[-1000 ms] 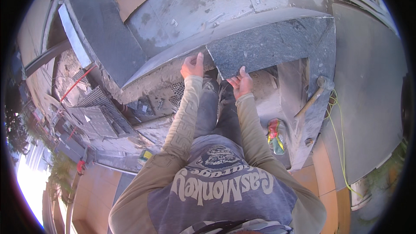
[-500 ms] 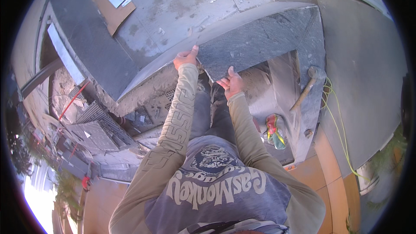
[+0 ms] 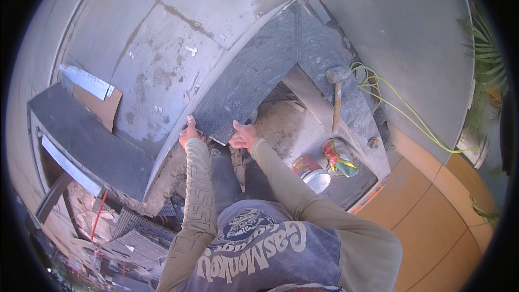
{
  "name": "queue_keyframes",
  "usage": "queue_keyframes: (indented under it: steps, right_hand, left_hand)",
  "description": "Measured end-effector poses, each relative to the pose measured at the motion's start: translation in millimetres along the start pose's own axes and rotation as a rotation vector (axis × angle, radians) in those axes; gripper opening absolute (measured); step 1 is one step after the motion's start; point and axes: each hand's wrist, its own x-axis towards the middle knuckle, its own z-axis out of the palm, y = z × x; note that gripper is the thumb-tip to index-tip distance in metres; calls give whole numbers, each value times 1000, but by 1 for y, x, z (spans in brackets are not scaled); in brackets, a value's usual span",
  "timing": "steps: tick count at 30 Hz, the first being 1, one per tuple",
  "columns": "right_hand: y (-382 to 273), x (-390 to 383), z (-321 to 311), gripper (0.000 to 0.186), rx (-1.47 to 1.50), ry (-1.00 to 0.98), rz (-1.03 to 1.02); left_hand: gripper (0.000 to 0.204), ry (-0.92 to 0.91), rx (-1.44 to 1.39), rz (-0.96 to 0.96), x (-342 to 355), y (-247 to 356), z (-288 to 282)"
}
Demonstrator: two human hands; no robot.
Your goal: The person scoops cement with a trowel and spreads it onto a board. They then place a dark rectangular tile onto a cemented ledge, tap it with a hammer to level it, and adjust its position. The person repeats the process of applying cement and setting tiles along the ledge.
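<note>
Gripped in left hand (image 3: 189, 133) and right hand (image 3: 244, 136), by near-end corners, apparently for even support: dark stone slab (image 3: 246, 75), extending toward 1 o'clock. At 2 o'clock, laid on adjoining slab (image 3: 317, 41), seemingly within reach: wooden-handled mallet (image 3: 337, 78). At 4 o'clock: red-labelled bucket (image 3: 309, 171).

Soft daylight, from a direction I cannot pin down, spreads evenly around me and lays a pale lilac haze on the grey floor (image 3: 162, 48). The dark stone slab (image 3: 248, 73) gives back a dull sheen, and the recess (image 3: 277, 94) beside it sinks into shade. Brightest is the white part of a tub (image 3: 317, 181), nearly washed out. Detail is fairly clear in the middle; toward the rim, the plant (image 3: 484, 46) at right and the clutter (image 3: 130, 249) at lower left turn soft. Straight edges bow, and black, purple-fringed darkness closes the corners.
</note>
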Motion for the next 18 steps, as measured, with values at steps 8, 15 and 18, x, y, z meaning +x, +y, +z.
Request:
queue_keyframes:
  steps: [8, 15, 18]
  right_hand:
    - [-312, -34, -41, 41, -783, 761, -1484]
    - [-390, 55, -92, 50, -1354, 836, -1526]
    - [-377, 53, -104, 52, -1418, 745, -1283]
  left_hand:
    - [61, -119, -157, -97, 6, 2, -3]
    - [64, -108, -43, -128, 11, 11, -2]
    - [66, -152, -17, -137, 7, 3, -12]
